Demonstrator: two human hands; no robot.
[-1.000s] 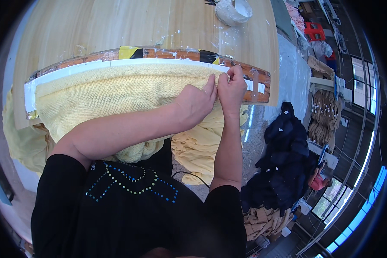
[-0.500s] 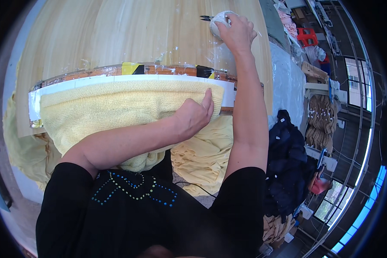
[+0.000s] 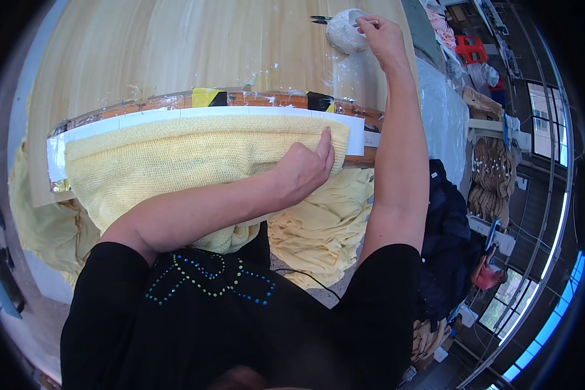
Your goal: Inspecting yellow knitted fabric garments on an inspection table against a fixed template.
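Pale yellow knit fabric (image 3: 175, 153), with a folded band along its top, lies over a white strip (image 3: 354, 125) at the table's near edge. My left hand (image 3: 305, 170) rests on its right end, index finger stretched along the band, other fingers curled against the knit. At the far right of the table, my right hand (image 3: 387, 40) is pinched closed over the mouth of a white-smeared round cup (image 3: 344, 34). Something thin seems to show between its fingertips, too small to name. Dark pointed tips (image 3: 320, 20) stick out just left of the cup.
The wooden tabletop (image 3: 195, 45) carries white smears. Yellow-and-black tape (image 3: 208, 97) marks its brown edging. More yellow fabric (image 3: 322, 224) hangs below between my arms. Dark cloth (image 3: 445, 240) is heaped at the right, near a red stool (image 3: 469, 49).
My right hand has shifted from the cup's top to its right rim, fingers now pinched. My left hand stays on the knit. The whole view has shifted slightly.
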